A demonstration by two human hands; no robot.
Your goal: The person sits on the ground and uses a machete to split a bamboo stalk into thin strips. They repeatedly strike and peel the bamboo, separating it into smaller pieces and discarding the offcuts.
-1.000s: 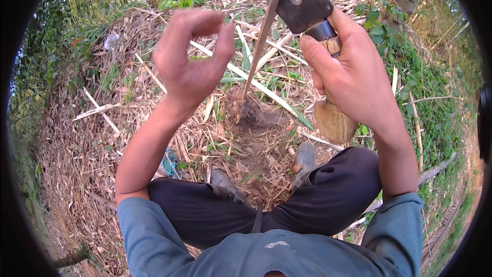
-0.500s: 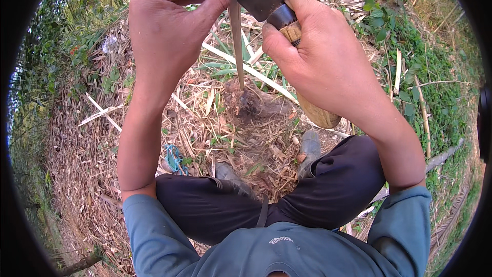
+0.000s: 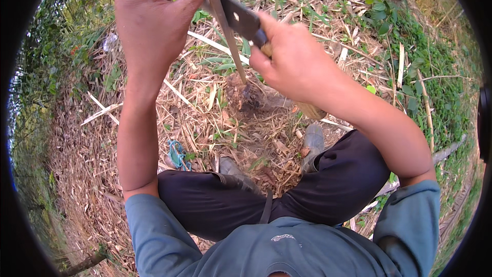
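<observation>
My left hand (image 3: pixel 154 18) is raised high at the upper left and pinches the top of a thin bamboo strip (image 3: pixel 230 46) that stands almost upright, its lower end near the ground. My right hand (image 3: pixel 294 61) grips the wooden handle of a broad dark knife (image 3: pixel 240 18). The blade points up and left and lies against the strip just below my left fingers. The tip of the blade is hidden behind my left hand.
I squat on ground covered with dry bamboo litter (image 3: pixel 215 118), my boots (image 3: pixel 312 141) below the strip. A blue-green cord (image 3: pixel 177 155) lies by my left knee. Pale split strips (image 3: pixel 102 113) lie at the left. Green plants (image 3: pixel 410 72) grow at the right.
Both hands have drawn together and shifted left. My left hand, open a second ago, now pinches the strip's top. The knife came down and left, onto the strip.
</observation>
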